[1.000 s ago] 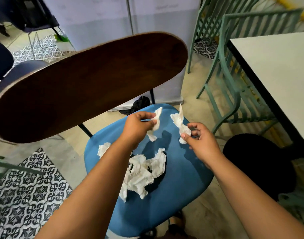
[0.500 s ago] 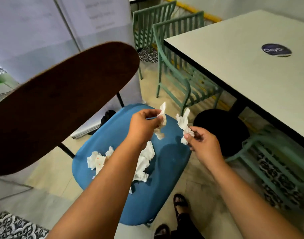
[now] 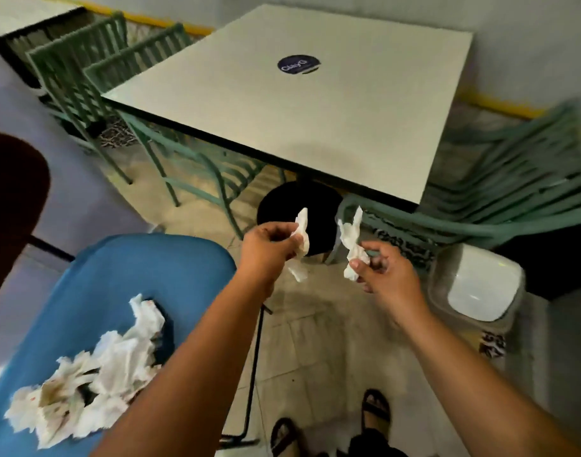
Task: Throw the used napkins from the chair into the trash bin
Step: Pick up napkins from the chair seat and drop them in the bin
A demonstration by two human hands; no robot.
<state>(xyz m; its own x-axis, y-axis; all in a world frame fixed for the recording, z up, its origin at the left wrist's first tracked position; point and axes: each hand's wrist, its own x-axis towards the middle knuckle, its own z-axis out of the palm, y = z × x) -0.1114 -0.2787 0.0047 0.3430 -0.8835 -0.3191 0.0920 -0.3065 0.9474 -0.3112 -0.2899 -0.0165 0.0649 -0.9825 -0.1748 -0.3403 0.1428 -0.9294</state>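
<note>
The person's left hand (image 3: 269, 247) and right hand (image 3: 386, 275) each pinched a crumpled napkin (image 3: 301, 240) in closed fingers, mid-carry left of the white trash bin (image 3: 477, 285), seemingly needing to reach over its lid while more napkins (image 3: 94, 380) remained on the blue chair (image 3: 124, 285).

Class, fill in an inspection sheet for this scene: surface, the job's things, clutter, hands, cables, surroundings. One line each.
Surface: blue chair seat, bottom left, holds the pile.
Job's things: crumpled napkins, some stained, lie on the seat; one napkin in the left hand, another napkin in the right hand; trash bin with a white lid stands on the floor at right.
Clutter: nothing seen beyond the napkins.
Hands: left hand has a pinch grip on its napkin; right hand pinches the other; both are over the floor, short of the bin.
Cables: nothing seen.
Surroundings: table with a dark round sticker, green chairs, tiled floor.
</note>
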